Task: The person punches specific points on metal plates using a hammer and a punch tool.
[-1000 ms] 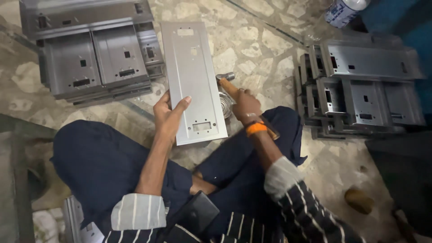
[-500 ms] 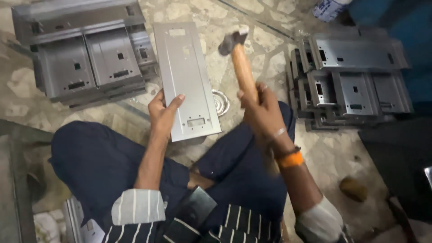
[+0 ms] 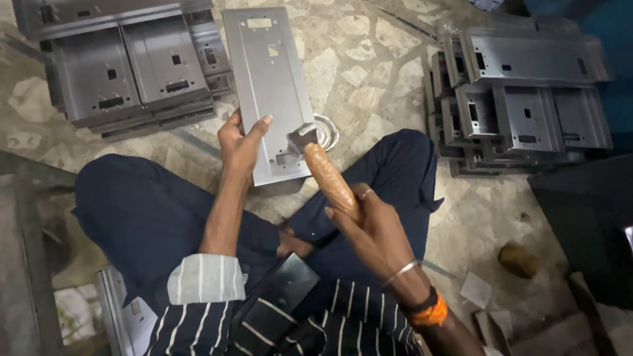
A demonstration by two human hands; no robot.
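Observation:
A long flat grey metal panel (image 3: 270, 79) with punched slots lies on the stone floor in front of my crossed legs. My left hand (image 3: 241, 142) grips its near left edge, thumb on top. My right hand (image 3: 369, 224) is closed around the wooden handle of a hammer (image 3: 320, 165). The hammer's steel head rests on the panel's near right corner, next to a small metal ring (image 3: 328, 130) on the floor.
A stack of grey metal panels (image 3: 125, 66) lies at the far left, another stack (image 3: 521, 99) at the right. A dark box (image 3: 587, 224) stands at the right edge. A brown lump (image 3: 517, 258) and paper scraps lie on the floor by my right leg.
The hammer was low beside the panel, then raised high over it, and has now come down onto the panel's near right corner. My left hand kept holding the panel.

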